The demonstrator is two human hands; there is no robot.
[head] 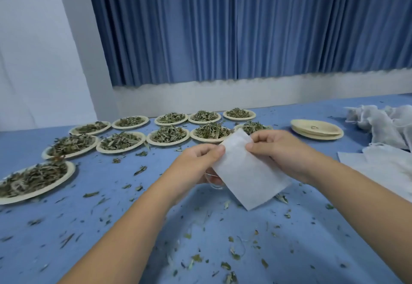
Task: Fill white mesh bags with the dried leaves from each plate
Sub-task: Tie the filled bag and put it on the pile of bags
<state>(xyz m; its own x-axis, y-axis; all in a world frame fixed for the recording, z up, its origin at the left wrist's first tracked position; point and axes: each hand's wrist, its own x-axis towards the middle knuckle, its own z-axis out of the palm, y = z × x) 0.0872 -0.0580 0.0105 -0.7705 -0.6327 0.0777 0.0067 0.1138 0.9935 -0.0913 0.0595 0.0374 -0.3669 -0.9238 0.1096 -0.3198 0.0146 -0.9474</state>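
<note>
The white mesh bag hangs above the middle of the table, held between both hands. The left hand pinches its left edge between thumb and curled fingers, and the right hand pinches the upper corner, so both grips are closed tight on the fabric. Most of the bag slopes down and to the right below the two hands. It is a flat, pale rectangle, limp, with nothing bulging inside it, and a thin drawstring loops out beneath the left hand. Beyond the hands, shallow cream plates stand in two rows, each heaped with dried leaves of grey-green colour. The right end plate of the nearer row is partly hidden behind the bag's corner. One more heaped plate sits at the near left. To the far right a stack of empty plates stands apart from the rows. Past it lies a heap of crumpled white bags; whether they are filled cannot be told. Nearer, at the right edge, flat white bags lie piled. Leaf crumbs litter the blue tabletop, and a blue curtain hangs behind.
</note>
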